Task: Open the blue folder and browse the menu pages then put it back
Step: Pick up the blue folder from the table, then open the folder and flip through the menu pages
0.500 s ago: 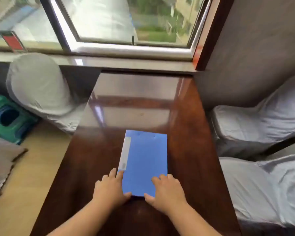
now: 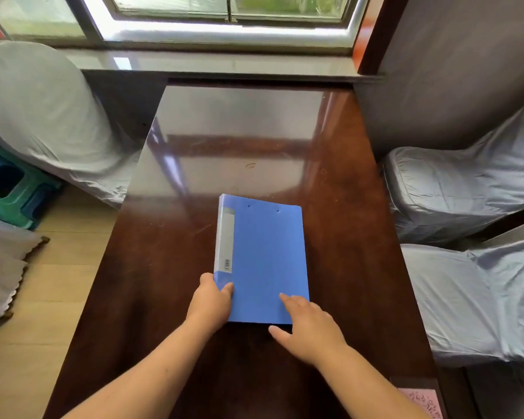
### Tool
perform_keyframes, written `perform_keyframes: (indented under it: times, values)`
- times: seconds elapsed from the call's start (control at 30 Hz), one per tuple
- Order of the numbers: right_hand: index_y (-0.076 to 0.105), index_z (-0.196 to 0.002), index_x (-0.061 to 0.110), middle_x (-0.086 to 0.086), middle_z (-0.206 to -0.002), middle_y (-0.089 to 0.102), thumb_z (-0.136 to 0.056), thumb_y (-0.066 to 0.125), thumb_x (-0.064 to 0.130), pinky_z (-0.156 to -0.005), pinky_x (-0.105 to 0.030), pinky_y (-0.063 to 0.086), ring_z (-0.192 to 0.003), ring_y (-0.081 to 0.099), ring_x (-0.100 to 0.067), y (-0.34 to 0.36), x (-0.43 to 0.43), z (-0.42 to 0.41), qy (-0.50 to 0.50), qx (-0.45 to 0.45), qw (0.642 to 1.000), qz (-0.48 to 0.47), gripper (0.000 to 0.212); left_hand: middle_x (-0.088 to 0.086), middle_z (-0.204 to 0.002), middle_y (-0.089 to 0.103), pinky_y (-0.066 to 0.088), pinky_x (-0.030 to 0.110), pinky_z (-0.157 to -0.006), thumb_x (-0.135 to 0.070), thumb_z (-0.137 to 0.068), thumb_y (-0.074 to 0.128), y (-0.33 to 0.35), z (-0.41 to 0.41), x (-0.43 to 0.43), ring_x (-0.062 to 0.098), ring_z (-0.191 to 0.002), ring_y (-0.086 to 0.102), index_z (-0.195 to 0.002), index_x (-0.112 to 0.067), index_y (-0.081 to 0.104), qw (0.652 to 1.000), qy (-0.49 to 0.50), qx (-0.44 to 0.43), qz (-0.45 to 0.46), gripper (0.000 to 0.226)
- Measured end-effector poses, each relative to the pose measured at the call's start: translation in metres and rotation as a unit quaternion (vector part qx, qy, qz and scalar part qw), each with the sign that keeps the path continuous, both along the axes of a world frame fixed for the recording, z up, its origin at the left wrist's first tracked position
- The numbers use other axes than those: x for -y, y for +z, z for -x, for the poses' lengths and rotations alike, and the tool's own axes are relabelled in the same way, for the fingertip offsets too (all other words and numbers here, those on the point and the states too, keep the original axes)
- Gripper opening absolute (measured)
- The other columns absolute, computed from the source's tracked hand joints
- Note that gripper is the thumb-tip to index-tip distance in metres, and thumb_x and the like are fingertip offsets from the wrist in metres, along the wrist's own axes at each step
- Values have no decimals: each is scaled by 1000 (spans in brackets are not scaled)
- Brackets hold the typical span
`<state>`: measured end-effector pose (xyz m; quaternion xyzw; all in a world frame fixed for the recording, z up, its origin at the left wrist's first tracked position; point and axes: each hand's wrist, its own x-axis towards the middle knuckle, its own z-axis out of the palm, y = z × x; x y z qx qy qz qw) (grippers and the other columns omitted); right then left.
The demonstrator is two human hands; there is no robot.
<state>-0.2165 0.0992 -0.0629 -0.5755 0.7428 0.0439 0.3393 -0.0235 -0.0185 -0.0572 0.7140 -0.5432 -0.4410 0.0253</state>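
Observation:
The blue folder lies closed on the dark wooden table, its white-labelled spine on the left side and tilted up a little. My left hand grips the folder's near left corner at the spine, thumb on the cover. My right hand rests with spread fingers on the near right corner of the cover, thumb at the front edge.
Grey-covered chairs stand at the left and right of the table. A green and blue plastic stool sits on the floor at left. A pink paper lies at the table's near right corner. The window sill runs behind.
My left hand has closed around the spine corner and lifted that side slightly. My right hand's fingers have spread on the cover. The view has tilted down and closer.

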Motion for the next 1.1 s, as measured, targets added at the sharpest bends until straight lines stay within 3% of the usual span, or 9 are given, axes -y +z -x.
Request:
perform_keyframes:
  times: [0.17,0.3,0.4,0.47,0.57,0.73,0.9,1.03,1.1]
  values:
    - [30,-163,22,-5,-162,48,-99,58,56,-112,-43,46,-141,52,-27,44,4,36,-247,133,958,63,77,-12,-99,68,44,14,-52,-30,-101,61,56,11,4,6,-84,68,-107,-31,52,986,17,-136,99,11]
    - [59,-138,8,-13,-121,80,-108,58,21,-90,-57,63,-106,78,-32,115,22,67,-397,384,824,125,33,3,-112,77,62,48,-85,-19,-102,63,131,17,12,21,-99,76,-111,-28,60,946,62,-290,128,13]
    - [62,-133,13,-11,-117,83,-109,51,8,-58,-40,67,-100,80,-34,194,30,77,-345,493,768,220,27,1,-118,79,62,51,-92,-13,-99,67,199,18,22,26,-107,76,-133,-27,58,908,54,-368,195,37]
    - [62,-134,17,-10,-121,81,-110,49,7,-49,-35,64,-99,80,-33,244,36,77,-307,512,751,281,29,-12,-128,70,59,42,-98,-26,-91,78,247,18,27,14,-113,72,-156,-37,37,903,-9,-326,279,78]
    - [58,-139,14,-13,-124,80,-111,47,6,-65,-37,67,-105,78,-37,310,40,73,-262,526,730,349,31,-14,-126,46,50,37,-99,-76,-57,80,320,18,20,11,-115,55,-158,-55,4,903,-108,-138,393,128]
    - [53,-142,31,-13,-111,82,-102,62,28,-56,-44,65,-87,79,-48,370,33,71,-229,524,726,381,40,-15,-111,22,56,45,-87,-100,-30,66,380,12,10,29,-116,63,-147,-60,-32,872,-192,-4,450,158]
    - [61,-138,26,-17,-118,80,-104,61,30,-54,-44,65,-96,79,-45,394,26,78,-220,556,707,377,34,-10,-119,38,58,43,-80,-108,-34,54,407,5,1,26,-112,65,-150,-55,-31,845,-192,5,498,153]
    - [76,-126,22,-16,-122,80,-105,41,62,-57,-46,66,-103,78,-41,407,21,88,-218,612,679,342,58,-11,-109,42,57,43,-74,-108,-46,49,414,2,-7,24,-100,66,-163,-46,-8,810,-185,-7,557,143]
    - [78,-123,25,-13,-116,82,-98,59,51,-52,-45,66,-95,80,-42,415,23,89,-193,611,688,340,41,-9,-110,50,56,43,-71,-104,-56,48,417,0,-7,26,-95,66,-166,-41,6,783,-181,-34,594,133]
